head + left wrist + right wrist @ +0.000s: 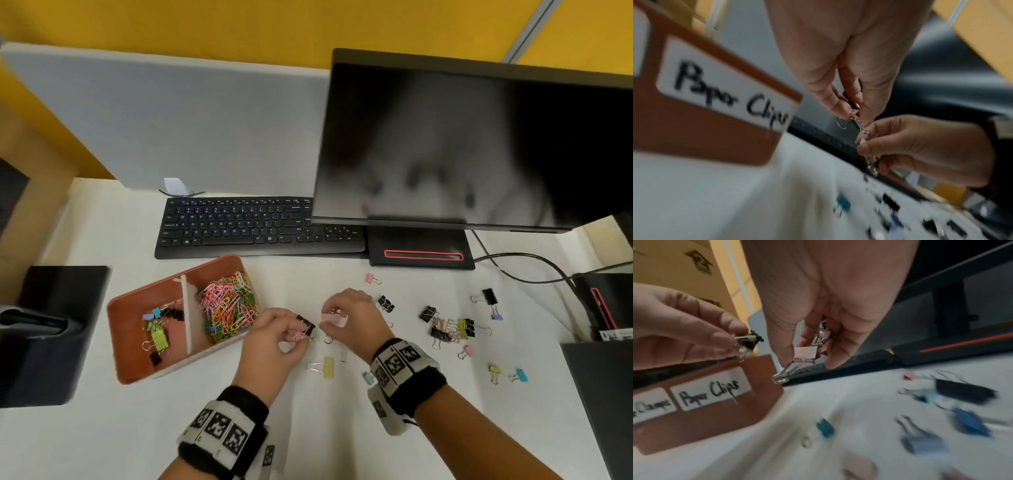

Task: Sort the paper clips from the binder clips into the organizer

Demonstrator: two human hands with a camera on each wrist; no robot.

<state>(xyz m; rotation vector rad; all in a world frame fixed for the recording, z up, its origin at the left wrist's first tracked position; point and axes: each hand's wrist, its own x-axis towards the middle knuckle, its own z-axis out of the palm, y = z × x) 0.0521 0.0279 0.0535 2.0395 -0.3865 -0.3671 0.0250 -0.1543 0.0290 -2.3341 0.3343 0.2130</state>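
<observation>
Above the white worktop point(102, 428), the left hand point(270, 337) pinches a black binder clip point(306, 325) while the right hand point(356, 317) grips a pink binder clip point(334, 319). The organizer point(137, 371) sits toward the worktop's left edge, its right compartment heaped with paper clips point(227, 306).

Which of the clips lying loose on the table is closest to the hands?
The yellow binder clip, lying on the table just below both hands. The other loose clips sit further off to the right.
</observation>
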